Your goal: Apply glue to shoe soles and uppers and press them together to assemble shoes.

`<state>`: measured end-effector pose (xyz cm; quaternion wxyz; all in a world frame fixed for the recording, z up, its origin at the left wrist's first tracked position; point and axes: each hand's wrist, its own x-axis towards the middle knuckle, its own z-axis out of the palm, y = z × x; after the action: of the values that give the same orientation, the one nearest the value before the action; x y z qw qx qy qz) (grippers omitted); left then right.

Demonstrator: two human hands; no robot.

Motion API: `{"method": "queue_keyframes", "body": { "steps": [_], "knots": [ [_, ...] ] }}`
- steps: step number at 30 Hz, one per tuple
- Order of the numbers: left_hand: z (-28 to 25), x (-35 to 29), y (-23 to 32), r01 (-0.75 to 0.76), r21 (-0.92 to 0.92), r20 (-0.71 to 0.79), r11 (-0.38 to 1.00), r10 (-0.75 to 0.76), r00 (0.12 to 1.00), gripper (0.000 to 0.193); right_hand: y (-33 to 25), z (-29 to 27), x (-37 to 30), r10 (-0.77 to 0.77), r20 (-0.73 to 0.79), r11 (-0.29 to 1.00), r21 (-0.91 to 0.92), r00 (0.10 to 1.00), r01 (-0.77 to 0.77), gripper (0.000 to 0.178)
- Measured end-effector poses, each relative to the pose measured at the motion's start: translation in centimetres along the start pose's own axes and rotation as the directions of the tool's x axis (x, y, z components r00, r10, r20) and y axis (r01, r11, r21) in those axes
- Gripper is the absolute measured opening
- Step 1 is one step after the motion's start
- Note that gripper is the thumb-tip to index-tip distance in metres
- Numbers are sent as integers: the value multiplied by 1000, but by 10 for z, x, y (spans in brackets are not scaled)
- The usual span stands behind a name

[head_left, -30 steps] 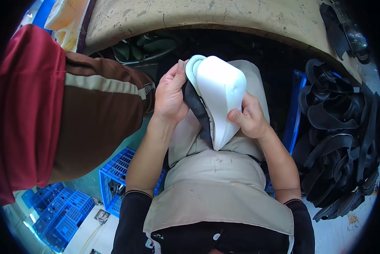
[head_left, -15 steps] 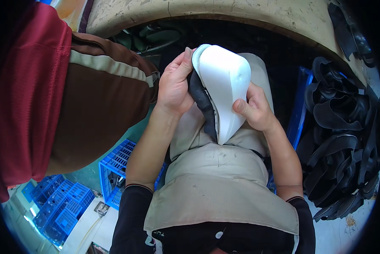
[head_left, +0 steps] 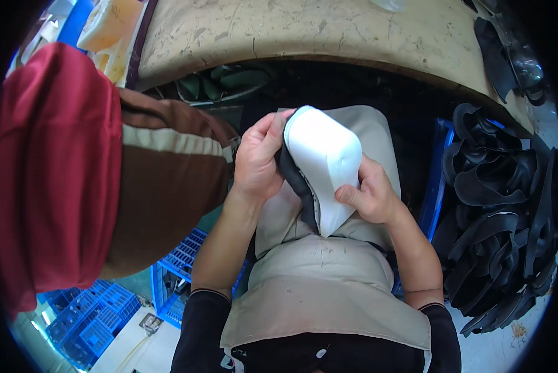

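Above my lap I hold a smooth white shoe last (head_left: 325, 146), broad at the far end and tapering toward me. A black shoe upper (head_left: 296, 177) lies along its left side, its edge running up to the broad end. My left hand (head_left: 260, 152) is closed at the far left corner, with thumb and fingers pinching the upper's edge against the last. My right hand (head_left: 373, 191) grips the last from the right, thumb on its white face and fingers behind it. The underside of the last is hidden.
A worn beige worktable (head_left: 291, 31) curves across the far side. Piled black shoe uppers (head_left: 496, 205) hang at the right, beside a blue crate (head_left: 437, 177). Another person's brown-trousered leg (head_left: 167, 186) is close on my left. Blue baskets (head_left: 179, 255) stand below it.
The last and both hands sit lower in the picture, as does the worktable. Black material now shows along the last's far left edge, where a pale rim showed before.
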<state>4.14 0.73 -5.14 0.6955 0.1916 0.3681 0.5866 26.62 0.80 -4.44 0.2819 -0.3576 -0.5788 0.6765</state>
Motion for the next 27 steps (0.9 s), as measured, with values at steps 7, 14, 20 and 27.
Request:
{"method": "queue_keyframes", "body": {
  "steps": [7,14,20,27],
  "knots": [
    [7,-3,8,-27,75,18,997,26,1000,36,-14,-2,-3,-38,12,999,-19,999,38,77],
    [6,-5,19,-39,105,147,994,23,989,35,-19,-3,-11,-6,41,1000,30,999,5,78],
    [32,-5,26,-131,418,22,899,134,991,34,11,0,1,53,56,875,478,997,-73,73],
    [-14,-52,-23,-20,451,105,892,-31,994,34,42,-6,1,128,172,886,422,977,-190,79]
  ]
}}
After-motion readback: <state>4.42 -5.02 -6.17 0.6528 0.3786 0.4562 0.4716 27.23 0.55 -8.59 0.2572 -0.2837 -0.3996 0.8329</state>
